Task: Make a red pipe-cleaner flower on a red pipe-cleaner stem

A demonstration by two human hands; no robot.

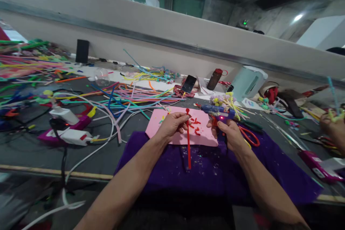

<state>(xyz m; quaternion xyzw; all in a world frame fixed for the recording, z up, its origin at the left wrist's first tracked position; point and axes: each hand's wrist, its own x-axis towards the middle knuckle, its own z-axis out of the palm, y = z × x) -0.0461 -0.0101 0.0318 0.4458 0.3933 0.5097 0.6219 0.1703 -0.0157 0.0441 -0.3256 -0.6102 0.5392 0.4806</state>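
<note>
Between the fingertips of my left hand is a red pipe cleaner, upright, with a small red knob at its top end. My right hand is wrapped round the handle of a blue glue gun, whose small red light is lit. The gun's nozzle points left toward the top of the pipe cleaner, apart from it. Below both hands lies a pink sheet with several short red pieces on it. A purple cloth is spread under the sheet.
Bundles of coloured pipe cleaners lie behind and to the left. A purple power strip with white cables sits at left. A phone, a dark bottle and a light-blue box stand at the back. Another person's hand shows at right.
</note>
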